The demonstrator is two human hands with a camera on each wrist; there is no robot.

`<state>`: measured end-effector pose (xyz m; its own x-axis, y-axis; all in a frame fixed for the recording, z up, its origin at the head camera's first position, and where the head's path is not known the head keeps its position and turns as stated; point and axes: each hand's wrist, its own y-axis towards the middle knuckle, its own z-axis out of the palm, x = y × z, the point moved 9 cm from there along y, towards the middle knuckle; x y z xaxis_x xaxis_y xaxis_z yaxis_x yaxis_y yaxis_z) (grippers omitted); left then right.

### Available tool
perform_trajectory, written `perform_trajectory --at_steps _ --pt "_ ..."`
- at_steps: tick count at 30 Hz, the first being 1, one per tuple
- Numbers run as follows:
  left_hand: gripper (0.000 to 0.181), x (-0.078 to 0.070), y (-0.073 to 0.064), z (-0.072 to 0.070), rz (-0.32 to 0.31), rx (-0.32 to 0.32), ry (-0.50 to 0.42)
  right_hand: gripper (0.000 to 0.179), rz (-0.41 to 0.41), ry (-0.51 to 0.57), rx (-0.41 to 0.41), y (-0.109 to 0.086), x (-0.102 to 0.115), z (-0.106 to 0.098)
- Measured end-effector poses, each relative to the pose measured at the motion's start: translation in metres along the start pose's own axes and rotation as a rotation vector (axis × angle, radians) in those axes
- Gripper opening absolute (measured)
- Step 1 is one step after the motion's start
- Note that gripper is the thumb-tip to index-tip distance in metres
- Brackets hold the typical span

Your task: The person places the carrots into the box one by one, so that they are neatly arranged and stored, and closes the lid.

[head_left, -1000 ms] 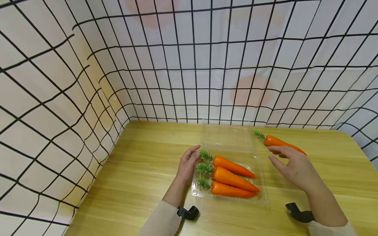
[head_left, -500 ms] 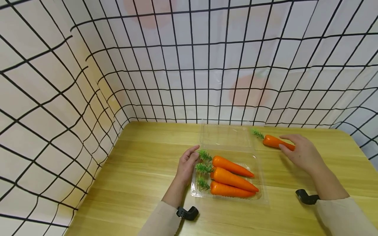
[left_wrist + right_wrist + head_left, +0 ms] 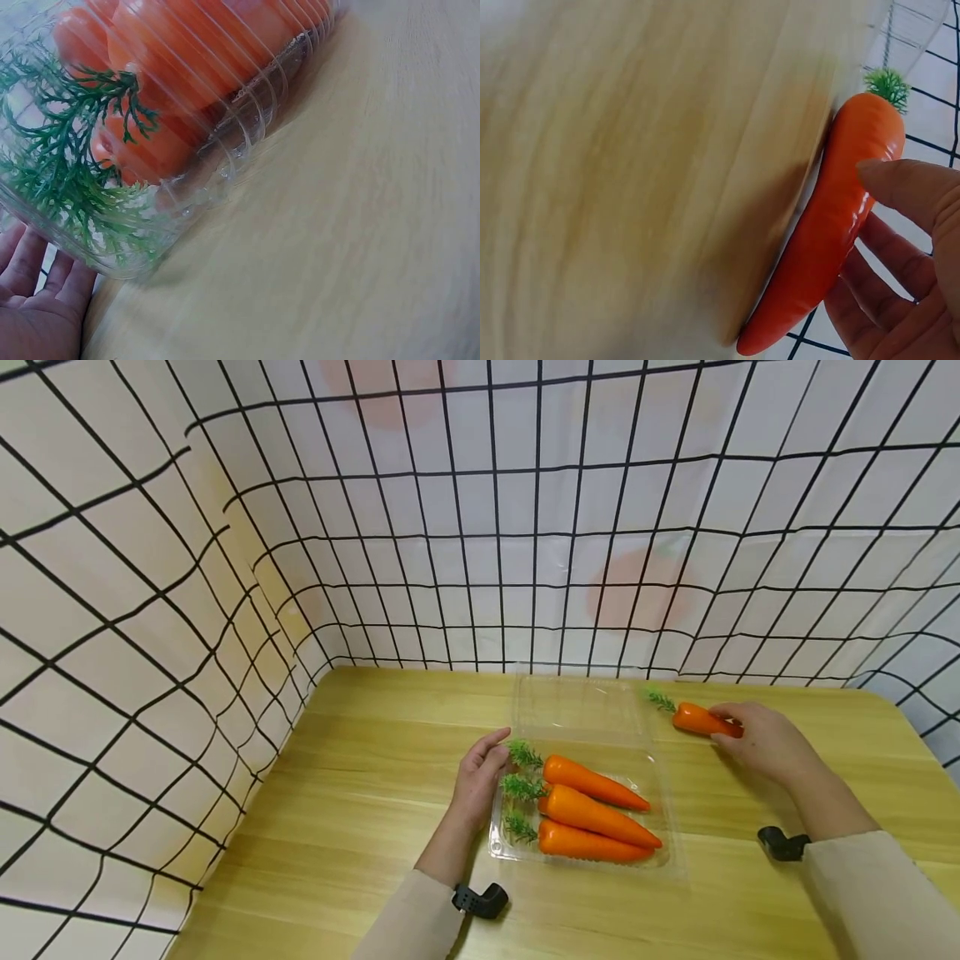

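Several orange toy-like carrots (image 3: pixel 592 810) with green tops lie in a clear plastic clamshell box (image 3: pixel 678 860), its lid (image 3: pixel 577 702) folded back flat. My left hand (image 3: pixel 476 777) rests at the box's left side. In the left wrist view, its fingers (image 3: pixel 30 262) touch the outer wall by the leafy tops. To the right of the box, my right hand (image 3: pixel 768 743) pinches a single carrot (image 3: pixel 693 718) around its middle. The right wrist view shows the thumb (image 3: pixel 900 180) on one side of this carrot and fingers on the other. It lies at the table surface.
The wooden table (image 3: pixel 360 777) ends at a white wall hanging (image 3: pixel 465 560) with a black grid, at the back and left. Black camera mounts (image 3: pixel 480 902) sit on both wrists.
My right hand has moved right and away from me to the single carrot and taken hold of it. The left hand and the box have stayed in place.
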<state>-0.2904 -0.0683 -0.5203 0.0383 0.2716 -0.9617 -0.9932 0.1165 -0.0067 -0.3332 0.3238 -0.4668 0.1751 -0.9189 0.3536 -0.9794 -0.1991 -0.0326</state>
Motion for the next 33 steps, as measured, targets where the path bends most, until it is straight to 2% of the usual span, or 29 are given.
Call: perform_trajectory --at_steps 8,18,33 --pt "0.048 0.001 -0.001 0.002 -0.001 0.002 0.011 0.052 0.002 -0.042 0.023 0.001 -0.004 0.000" --pt "0.047 0.001 -0.003 0.002 0.001 -0.006 0.022 0.061 0.071 -0.047 0.070 -0.003 -0.012 0.007" --pt "0.046 0.002 -0.001 -0.001 -0.009 -0.018 0.047 0.060 0.067 0.000 0.031 -0.011 0.000 -0.001"
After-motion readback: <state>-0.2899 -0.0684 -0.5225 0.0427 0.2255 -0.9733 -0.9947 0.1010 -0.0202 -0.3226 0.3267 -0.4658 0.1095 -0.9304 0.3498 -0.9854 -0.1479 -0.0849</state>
